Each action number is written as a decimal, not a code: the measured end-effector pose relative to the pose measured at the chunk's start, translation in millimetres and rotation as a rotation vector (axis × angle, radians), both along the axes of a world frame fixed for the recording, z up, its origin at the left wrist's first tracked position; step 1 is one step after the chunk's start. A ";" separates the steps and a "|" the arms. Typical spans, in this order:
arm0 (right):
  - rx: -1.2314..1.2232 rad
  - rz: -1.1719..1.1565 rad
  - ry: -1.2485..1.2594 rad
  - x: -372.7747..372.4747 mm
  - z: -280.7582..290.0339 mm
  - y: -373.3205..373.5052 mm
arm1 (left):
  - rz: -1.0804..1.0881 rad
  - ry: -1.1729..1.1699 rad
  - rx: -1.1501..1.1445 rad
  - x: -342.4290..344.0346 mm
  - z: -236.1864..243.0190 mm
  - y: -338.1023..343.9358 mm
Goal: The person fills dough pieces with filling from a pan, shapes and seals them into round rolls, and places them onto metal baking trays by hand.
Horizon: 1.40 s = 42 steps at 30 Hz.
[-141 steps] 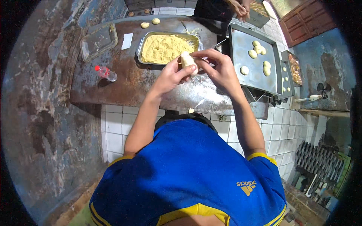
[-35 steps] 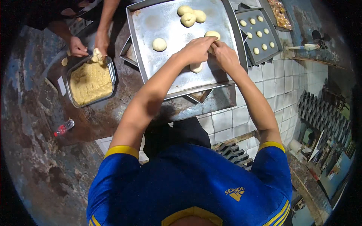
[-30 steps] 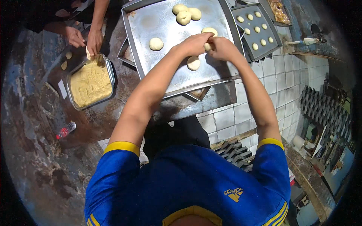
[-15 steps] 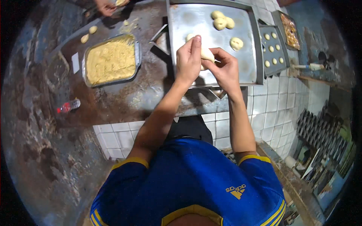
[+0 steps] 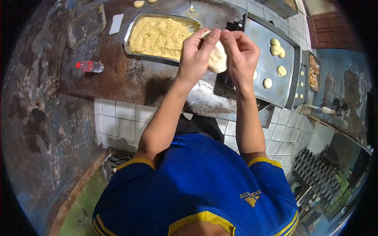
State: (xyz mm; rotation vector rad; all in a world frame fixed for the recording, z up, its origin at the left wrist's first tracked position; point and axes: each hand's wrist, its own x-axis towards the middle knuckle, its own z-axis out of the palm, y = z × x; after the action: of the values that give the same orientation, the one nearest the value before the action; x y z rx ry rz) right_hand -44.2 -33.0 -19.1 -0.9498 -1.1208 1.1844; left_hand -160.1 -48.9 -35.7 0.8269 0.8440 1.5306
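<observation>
A pale, flattened piece of dough [image 5: 217, 59] hangs between my two hands, raised above the table. My left hand [image 5: 194, 58] pinches its left edge with thumb and fingers. On the opposite edge my right hand [image 5: 242, 59] is closed, thumb and fingertips at the top of the dough. Just left of my hands is a metal pan [image 5: 151, 58] holding a yellow, paste-like filling [image 5: 159, 36]. To the right lies a large metal tray [image 5: 262, 41] with several dough balls on it, such as a single ball [image 5: 281, 71] and a touching cluster [image 5: 277, 48].
A small bottle with a red cap [image 5: 89, 66] lies on the brown table [image 5: 114, 80]. Behind it are an old shallow tray [image 5: 87, 25] and a white slip [image 5: 116, 24]. Two dough pieces [image 5: 139, 4] sit at the far edge. More trays, one with browned food [image 5: 314, 72], stand at far right.
My hands have moved off the large tray to beside the filling pan, and the view has swung left. The dough between them now looks spread flat. The other person's hand is out of view.
</observation>
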 end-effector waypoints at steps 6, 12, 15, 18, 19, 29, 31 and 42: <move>-0.079 0.089 -0.179 -49.3 9.6 -0.3 | 0.152 -0.095 0.014 -67.0 -7.3 -14.1; -0.075 0.089 -0.467 -87.2 18.9 -5.6 | 0.198 -0.114 -0.044 -105.8 -25.7 -22.8; -0.244 0.436 -0.212 -94.1 48.9 -11.8 | 0.033 0.277 0.118 -132.5 -71.1 -9.0; -0.081 0.548 -0.559 -89.6 37.8 -15.2 | 0.123 0.751 0.573 -127.5 -111.5 -28.2; 0.105 0.514 -0.702 -87.7 23.9 -14.0 | 0.187 0.784 0.585 -126.8 -107.5 -46.8; -0.091 0.994 -1.688 -10.0 -299.7 -133.1 | -0.177 0.975 -0.096 -187.6 -108.3 -80.4; 0.439 1.024 -1.562 11.3 -334.7 -161.5 | -0.213 1.033 -0.276 -207.9 -116.1 -82.5; -0.023 0.362 -1.204 -58.8 -257.7 -22.3 | 0.046 0.836 -0.386 -264.5 -150.8 -90.7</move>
State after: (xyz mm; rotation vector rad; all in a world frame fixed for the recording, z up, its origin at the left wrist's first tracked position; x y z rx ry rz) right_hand -103.0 -55.4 -276.8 -1.5857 -2.2959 0.8394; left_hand -424.6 -139.6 -186.5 1.1667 1.7082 0.9732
